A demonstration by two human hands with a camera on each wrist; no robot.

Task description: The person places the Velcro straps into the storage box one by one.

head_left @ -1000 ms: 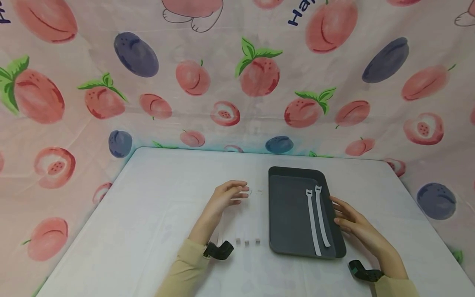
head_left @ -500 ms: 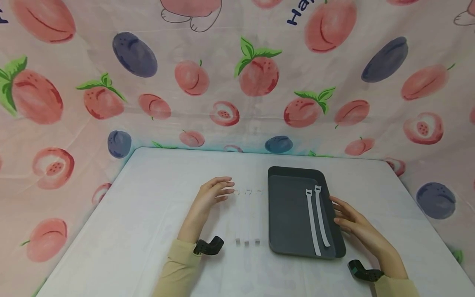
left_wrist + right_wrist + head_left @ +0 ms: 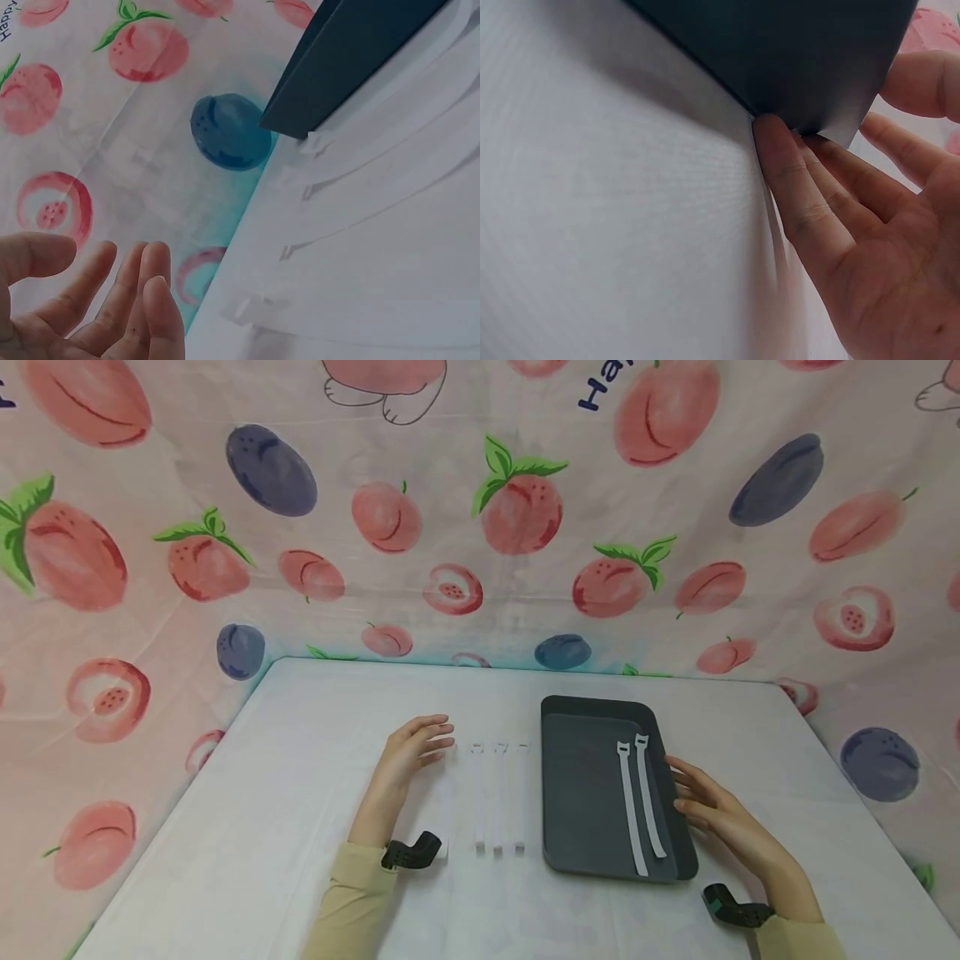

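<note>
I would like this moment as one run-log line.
left hand: empty, near pale straps on table | right hand: touches tray's right side | tray: two white straps inside

Both hands lie well apart, fingers relaxed and loosely extended.

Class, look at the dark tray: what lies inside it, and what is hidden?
In the head view, the dark tray holds two white straps, side by side in its right half; its floor beneath them is covered.
</note>
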